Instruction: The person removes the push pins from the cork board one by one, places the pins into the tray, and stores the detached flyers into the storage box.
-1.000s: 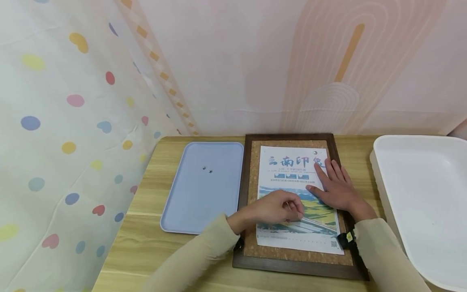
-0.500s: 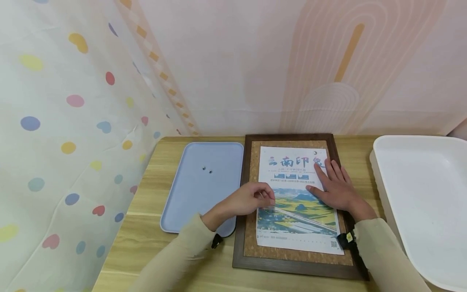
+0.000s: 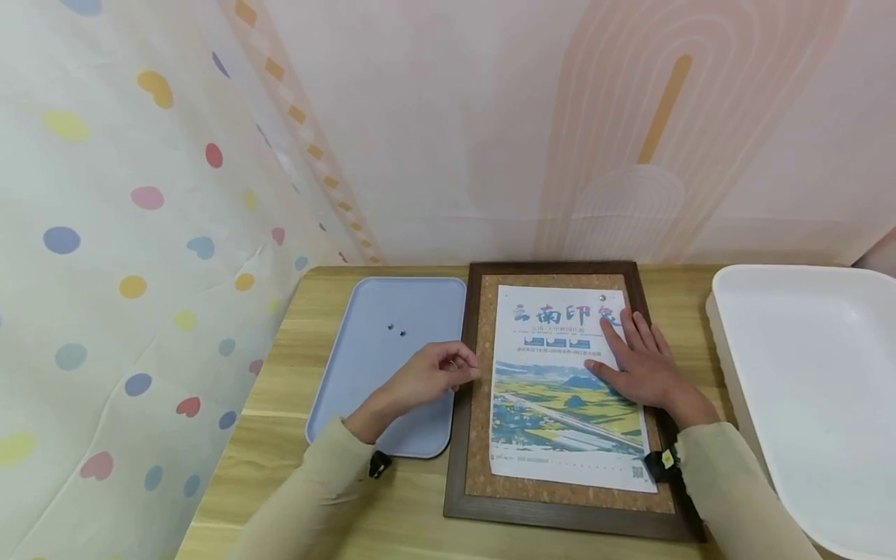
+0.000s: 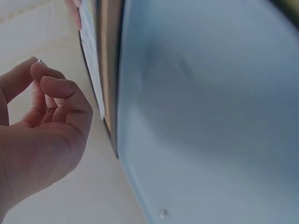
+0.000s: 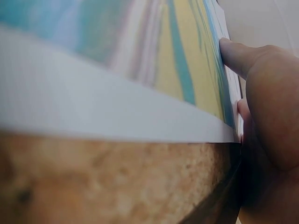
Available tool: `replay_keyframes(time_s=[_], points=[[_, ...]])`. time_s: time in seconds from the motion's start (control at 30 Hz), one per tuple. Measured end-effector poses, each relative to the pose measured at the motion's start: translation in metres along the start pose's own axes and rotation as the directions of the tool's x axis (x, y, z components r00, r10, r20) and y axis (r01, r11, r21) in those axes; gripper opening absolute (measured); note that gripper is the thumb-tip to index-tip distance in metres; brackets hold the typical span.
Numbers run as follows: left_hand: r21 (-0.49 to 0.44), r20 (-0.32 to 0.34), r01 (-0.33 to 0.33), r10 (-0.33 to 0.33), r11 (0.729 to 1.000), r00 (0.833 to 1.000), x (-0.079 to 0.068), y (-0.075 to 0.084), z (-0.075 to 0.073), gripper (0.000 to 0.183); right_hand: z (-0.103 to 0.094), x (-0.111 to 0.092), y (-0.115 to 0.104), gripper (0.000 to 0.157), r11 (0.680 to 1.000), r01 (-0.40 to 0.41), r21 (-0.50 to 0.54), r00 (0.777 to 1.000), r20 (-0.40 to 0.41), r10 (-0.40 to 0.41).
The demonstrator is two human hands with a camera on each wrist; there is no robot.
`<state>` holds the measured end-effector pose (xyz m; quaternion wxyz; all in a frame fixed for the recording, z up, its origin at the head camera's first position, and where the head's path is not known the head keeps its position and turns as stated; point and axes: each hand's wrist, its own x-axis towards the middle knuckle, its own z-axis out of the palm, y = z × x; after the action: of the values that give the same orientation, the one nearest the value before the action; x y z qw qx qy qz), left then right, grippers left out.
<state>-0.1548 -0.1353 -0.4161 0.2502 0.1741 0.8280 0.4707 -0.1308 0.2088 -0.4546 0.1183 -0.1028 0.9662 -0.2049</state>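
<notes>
Head view, left hand (image 3: 427, 377) above right edge of tray (image 3: 360, 373), two tacks (image 3: 402, 334) inside, right hand (image 3: 647, 373) spread over right edge of poster (image 3: 556, 412) on board (image 3: 546, 511), left wrist view, left hand pinching a tack (image 4: 40, 61), right wrist view, right thumb (image 5: 236, 56) on poster.

A shiny, metallic pin (image 4: 40, 61) glints in the left hand (image 3: 423, 377), above a smooth plastic tray (image 3: 364, 373). Matt paper (image 3: 560, 389) lies beneath the right hand (image 3: 647, 372) on rough cork (image 3: 532, 491) framed in grained wood (image 3: 553, 515); right of that hand, a smooth plastic bin (image 3: 826, 404).
</notes>
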Motion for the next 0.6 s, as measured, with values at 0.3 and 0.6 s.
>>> replay_keyframes(time_s=[0.3, 0.6], points=[[-0.046, -0.106, 0.066, -0.070, 0.997, 0.992, -0.010, -0.016, -0.022, 0.010, 0.001, 0.001, 0.000, 0.086, 1.000, 0.000, -0.003, 1.000, -0.007, 0.000], [-0.074, -0.189, 0.124, -0.136, 0.990, 0.972, -0.013, -0.031, -0.040, 0.017, 0.003, 0.001, 0.002, 0.086, 1.000, 0.001, -0.006, 1.000, -0.018, -0.001]])
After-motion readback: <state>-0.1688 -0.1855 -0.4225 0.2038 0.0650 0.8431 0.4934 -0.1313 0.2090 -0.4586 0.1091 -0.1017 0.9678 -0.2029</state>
